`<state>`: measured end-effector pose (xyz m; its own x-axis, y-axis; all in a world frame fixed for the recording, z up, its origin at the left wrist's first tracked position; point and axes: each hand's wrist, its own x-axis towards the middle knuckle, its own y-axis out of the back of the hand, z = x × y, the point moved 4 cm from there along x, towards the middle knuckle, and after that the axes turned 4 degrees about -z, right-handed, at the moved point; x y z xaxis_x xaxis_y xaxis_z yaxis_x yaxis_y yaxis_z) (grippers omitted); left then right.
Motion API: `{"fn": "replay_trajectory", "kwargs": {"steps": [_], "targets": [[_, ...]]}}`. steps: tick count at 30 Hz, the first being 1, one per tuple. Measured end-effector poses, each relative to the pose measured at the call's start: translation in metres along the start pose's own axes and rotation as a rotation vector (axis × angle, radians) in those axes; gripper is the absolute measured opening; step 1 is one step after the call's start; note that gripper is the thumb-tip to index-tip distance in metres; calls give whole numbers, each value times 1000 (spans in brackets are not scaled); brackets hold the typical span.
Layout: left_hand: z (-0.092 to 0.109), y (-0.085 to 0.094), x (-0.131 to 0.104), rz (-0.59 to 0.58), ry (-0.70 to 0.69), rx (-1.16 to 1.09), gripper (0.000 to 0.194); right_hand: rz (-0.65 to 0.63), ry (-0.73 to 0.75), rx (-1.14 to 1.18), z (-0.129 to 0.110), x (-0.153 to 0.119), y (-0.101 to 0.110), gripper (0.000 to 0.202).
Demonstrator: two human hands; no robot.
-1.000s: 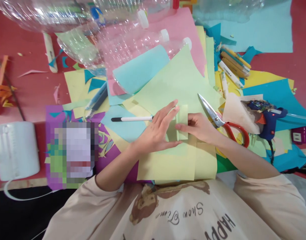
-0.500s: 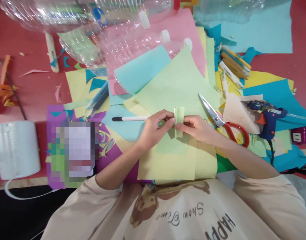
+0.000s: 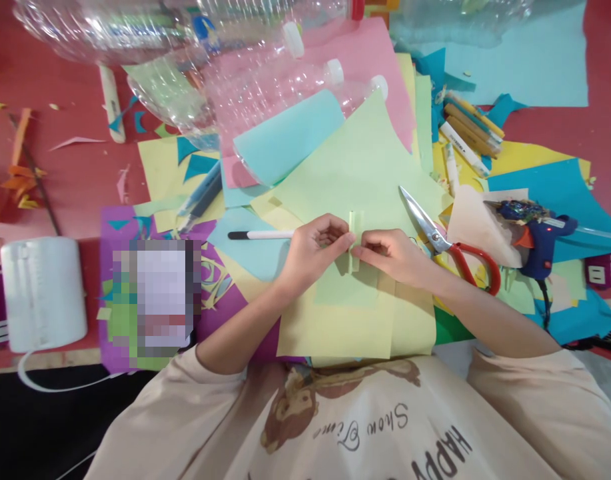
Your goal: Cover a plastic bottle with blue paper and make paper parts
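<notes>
Over the red table (image 3: 80,190), I pinch a folded pale-green paper strip (image 3: 352,222) between left hand (image 3: 314,255) and right hand (image 3: 398,256), apparently steadying its folds.

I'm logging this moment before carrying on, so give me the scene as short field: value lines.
Left hand: pinching the folded green strip
Right hand: fingertips on the same strip
Pen: white, black end, partly hidden behind the left hand
Scissors: red-handled, lying between right hand and glue gun
Bottles: clear plastic, beyond the hands
</notes>
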<state>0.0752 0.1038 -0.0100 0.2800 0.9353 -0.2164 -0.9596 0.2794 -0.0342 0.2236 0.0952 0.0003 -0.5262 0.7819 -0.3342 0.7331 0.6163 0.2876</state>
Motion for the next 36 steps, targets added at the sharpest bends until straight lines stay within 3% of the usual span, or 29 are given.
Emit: {"fn": "replay_trajectory", "kwargs": {"steps": [8, 17, 21, 23, 26, 28, 30, 33, 36], "targets": [[-2, 1, 2, -56, 28, -31, 21, -1, 11, -35, -1, 2, 3, 37], [0, 1, -3, 49, -36, 67, 16, 29, 46, -196, -5, 4, 11, 41], [-1, 5, -2, 82, -31, 39, 17, 75, -3, -370, -18, -16, 27, 32], [-1, 6, -2, 87, -34, 38, 16, 171, -60, -452, -23, -41, 41, 29], [1, 6, -3, 76, -46, 48, 15, 494, -199, -591, -10, -93, 72, 31], [3, 5, -5, 57, -55, 62, 15, 869, -313, -737, 12, -131, 96, 31], [5, 3, -6, 40, -72, 73, 13, 1182, -436, -717, 43, -164, 113, 32], [7, 2, -7, 23, -90, 70, 11, 1272, -710, -656, 89, -184, 124, 44], [6, 2, -7, 14, -93, 64, 10, 1272, -788, -590, 107, -183, 128, 49]]}}
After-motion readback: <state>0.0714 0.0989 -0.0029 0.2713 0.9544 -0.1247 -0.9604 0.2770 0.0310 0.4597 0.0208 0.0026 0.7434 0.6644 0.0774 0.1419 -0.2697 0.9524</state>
